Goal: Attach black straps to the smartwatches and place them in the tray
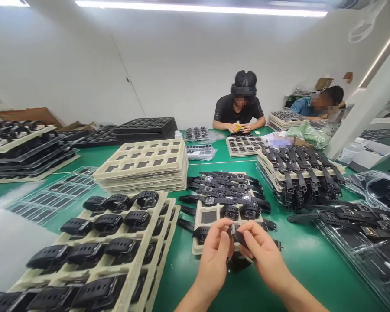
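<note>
Between my two hands is a black smartwatch [238, 237], its strap pinched near the metal buckle. My left hand [216, 249] is closed on the strap from the left side. From the right, my right hand [261, 249] grips the other part of the strap, thumb and fingers pressed together. The watch's lower part hangs below my fingers and is partly hidden by them. Just beyond my hands lies a cream tray [217, 212] with several black watches in and across it; one compartment at its left holds only a dark pad.
At the left front, stacked cream trays [164, 216] hold buckled watches. Behind them stands a pile of cream trays [143, 162]. More watches with straps [299, 169] cover a stack at the right, near plastic-wrapped trays [360, 242]. Two people [240, 108] sit across the green table [182, 277].
</note>
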{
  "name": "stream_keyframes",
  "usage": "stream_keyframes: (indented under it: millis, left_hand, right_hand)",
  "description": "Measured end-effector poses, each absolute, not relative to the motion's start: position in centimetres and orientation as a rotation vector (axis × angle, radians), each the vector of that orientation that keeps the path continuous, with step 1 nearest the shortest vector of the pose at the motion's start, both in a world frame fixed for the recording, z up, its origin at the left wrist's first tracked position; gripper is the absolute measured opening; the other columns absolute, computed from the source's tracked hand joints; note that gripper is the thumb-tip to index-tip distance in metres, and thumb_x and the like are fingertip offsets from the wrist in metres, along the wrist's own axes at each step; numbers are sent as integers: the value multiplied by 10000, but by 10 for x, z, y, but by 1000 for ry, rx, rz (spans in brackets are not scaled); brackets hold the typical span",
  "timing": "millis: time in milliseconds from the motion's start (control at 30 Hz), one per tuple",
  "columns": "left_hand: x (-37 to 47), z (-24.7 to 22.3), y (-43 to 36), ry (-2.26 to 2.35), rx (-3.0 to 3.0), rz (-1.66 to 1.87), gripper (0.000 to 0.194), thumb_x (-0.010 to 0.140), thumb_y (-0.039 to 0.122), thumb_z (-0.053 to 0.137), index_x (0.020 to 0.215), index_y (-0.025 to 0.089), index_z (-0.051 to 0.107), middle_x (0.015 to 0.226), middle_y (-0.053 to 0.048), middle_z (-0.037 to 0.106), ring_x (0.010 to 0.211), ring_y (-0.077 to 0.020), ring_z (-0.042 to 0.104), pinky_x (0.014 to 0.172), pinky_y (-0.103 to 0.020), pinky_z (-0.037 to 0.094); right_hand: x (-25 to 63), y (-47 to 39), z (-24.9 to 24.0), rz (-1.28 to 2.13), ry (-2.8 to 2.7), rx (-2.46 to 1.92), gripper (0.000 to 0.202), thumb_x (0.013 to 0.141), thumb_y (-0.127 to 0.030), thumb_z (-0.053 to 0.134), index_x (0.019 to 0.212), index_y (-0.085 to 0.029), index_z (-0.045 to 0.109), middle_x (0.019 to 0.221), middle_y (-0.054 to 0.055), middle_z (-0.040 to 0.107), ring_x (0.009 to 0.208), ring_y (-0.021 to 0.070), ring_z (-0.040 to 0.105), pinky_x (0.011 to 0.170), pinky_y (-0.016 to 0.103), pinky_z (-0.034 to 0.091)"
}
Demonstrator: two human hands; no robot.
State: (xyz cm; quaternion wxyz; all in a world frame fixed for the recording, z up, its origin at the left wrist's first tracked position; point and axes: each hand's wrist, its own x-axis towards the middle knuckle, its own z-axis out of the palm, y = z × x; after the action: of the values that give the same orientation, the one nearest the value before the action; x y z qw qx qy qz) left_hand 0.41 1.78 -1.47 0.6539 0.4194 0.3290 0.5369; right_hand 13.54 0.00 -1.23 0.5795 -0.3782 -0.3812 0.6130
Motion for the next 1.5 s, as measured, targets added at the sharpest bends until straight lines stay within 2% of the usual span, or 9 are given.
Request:
stream_keyframes:
  millis: [200,400,667,800,933,1133,1267,1400,1500]
  left_hand:
    - [5,-14,15,672,1122,1222,382,889,562,694,1068,226,714,819,-6,632,550,-73,449,561,-206,411]
    - [4,-15,14,785,1269,1223,403,918,549,653,1140,233,768,1059,-109,739,822,-214,656,733,-302,539]
    - [-3,-16,18,815,1672,1224,408,960,527,599,1173,228,775,939,-115,754,797,-216,671,721,-300,542]
    - [-2,-14,16,778,1711,1233,496,962,599,547,1150,201,777,883,-107,728,781,-207,645,715,-291,515]
    - [0,-6,17,691,1522,1148,602,924,692,528,962,153,793,810,-77,657,761,-193,578,724,-293,478]
    - [-2,0,20,660,1272,913,552,861,661,658,792,120,739,582,42,391,554,-88,325,521,-221,277]
    - [0,-3,20,683,1228,779,559,824,675,688,734,124,670,546,70,330,505,-66,259,479,-217,199]
    - [5,-5,20,710,1081,727,583,782,716,698,680,161,552,532,96,270,483,-60,223,461,-217,169]
    - [6,-2,21,716,1066,663,602,764,730,703,646,159,551,515,95,281,482,-61,229,467,-220,172]
  right_hand:
    - [134,1,-17,1402,-824,-834,400,837,-590,773,848,-210,650,713,-31,498,609,112,381,590,231,377]
    - [131,0,-23,1439,-775,-754,336,881,-530,753,842,-220,631,693,-36,486,614,116,395,594,221,383]
    - [131,-2,-32,1493,-714,-769,354,864,-517,780,1117,-285,692,938,27,689,804,159,618,689,234,499]
    - [136,-6,-31,1392,-849,-856,362,852,-571,764,1104,-311,766,1120,67,740,1025,252,673,828,316,550]
    - [145,-7,-27,1134,-1134,-962,248,882,-507,757,1050,-332,807,1041,53,760,997,249,676,902,334,537]
    - [163,1,-12,1437,-1189,-906,237,923,-495,701,889,-268,760,796,5,625,721,163,541,667,257,458]
    - [176,6,6,1455,-1337,-949,276,871,-439,766,745,-208,681,803,-2,506,751,164,475,667,266,395]
    - [178,5,14,1310,-1336,-1035,314,906,-462,716,744,-201,654,809,-3,481,742,163,442,662,275,364]
    - [175,4,12,1456,-1230,-1012,374,876,-516,735,739,-190,613,772,-17,472,685,141,420,628,264,350]
